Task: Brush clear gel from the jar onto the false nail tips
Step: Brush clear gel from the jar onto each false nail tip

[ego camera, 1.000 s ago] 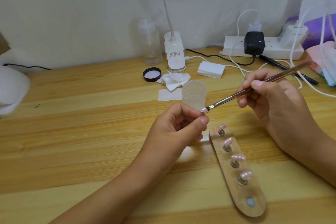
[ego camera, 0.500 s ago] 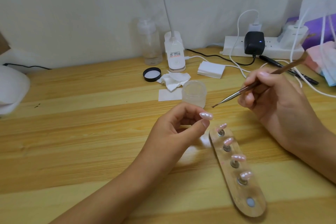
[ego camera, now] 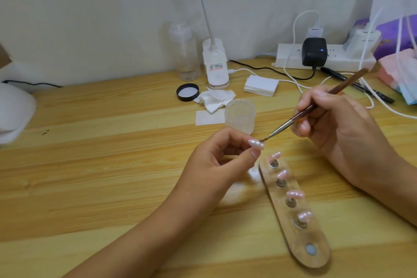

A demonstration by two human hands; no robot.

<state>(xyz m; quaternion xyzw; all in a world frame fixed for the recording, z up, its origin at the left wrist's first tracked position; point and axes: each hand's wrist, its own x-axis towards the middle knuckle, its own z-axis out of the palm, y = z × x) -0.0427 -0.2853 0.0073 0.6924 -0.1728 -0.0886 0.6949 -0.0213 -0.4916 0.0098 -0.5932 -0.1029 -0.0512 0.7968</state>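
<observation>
The left hand [ego camera: 216, 165] closes thumb and forefinger together, pinching a pearly pink false nail tip [ego camera: 256, 144] at their ends, and its other fingers fold loosely inward. The right hand [ego camera: 338, 128] pinches a brown-handled gel brush [ego camera: 316, 105] between thumb and bent fingers, with the bristles touching the held tip. The open gel jar [ego camera: 240, 116] stands just beyond the left fingertips. A wooden holder [ego camera: 302, 240] lies just beside them, carrying four more mounted tips [ego camera: 295, 194].

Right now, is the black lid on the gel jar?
No, the black lid lies flat on the table beyond the open jar, next to the crumpled wipe.
</observation>
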